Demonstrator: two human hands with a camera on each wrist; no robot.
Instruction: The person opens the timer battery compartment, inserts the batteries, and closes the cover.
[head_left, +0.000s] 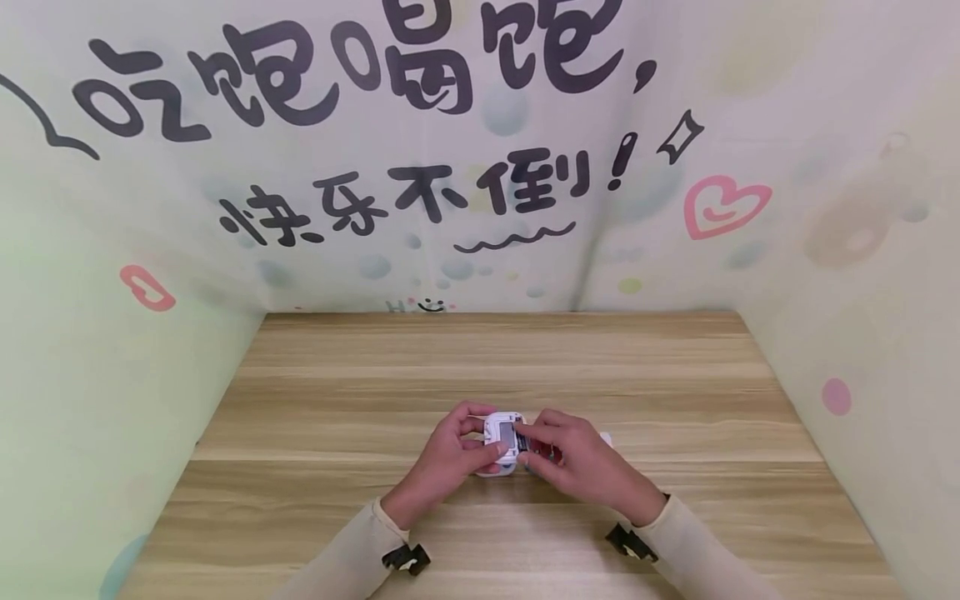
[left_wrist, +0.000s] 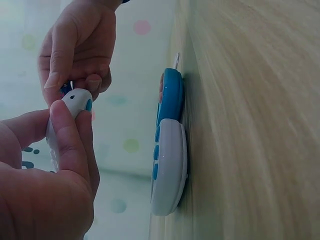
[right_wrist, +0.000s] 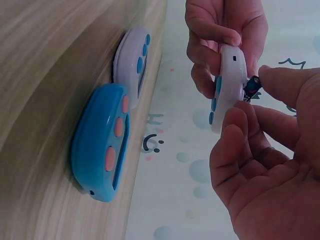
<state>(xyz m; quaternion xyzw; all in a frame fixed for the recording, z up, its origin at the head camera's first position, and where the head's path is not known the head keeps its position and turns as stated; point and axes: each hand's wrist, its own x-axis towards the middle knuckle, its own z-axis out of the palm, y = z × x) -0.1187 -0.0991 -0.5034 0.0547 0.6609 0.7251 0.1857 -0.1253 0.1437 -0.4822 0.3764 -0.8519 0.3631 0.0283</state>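
Observation:
My left hand [head_left: 448,450] holds a small white handheld gadget [head_left: 507,433] above the table, thumb on one face. That face shows a grey rectangle in the head view; blue buttons line the opposite side in the right wrist view. My right hand [head_left: 573,458] pinches a short dark-blue cylinder, apparently a battery [right_wrist: 252,87], between thumb and finger. It stands at a slant against the gadget's face; how far it sits inside cannot be made out. In the left wrist view the fingers hide most of both.
On the wooden table [head_left: 360,375] below the hands lie a blue gadget with pink buttons [right_wrist: 100,140] and a second white gadget with blue buttons [right_wrist: 131,60], close together. The head view mostly hides them behind the right hand. Printed walls [head_left: 480,283] enclose the back and sides.

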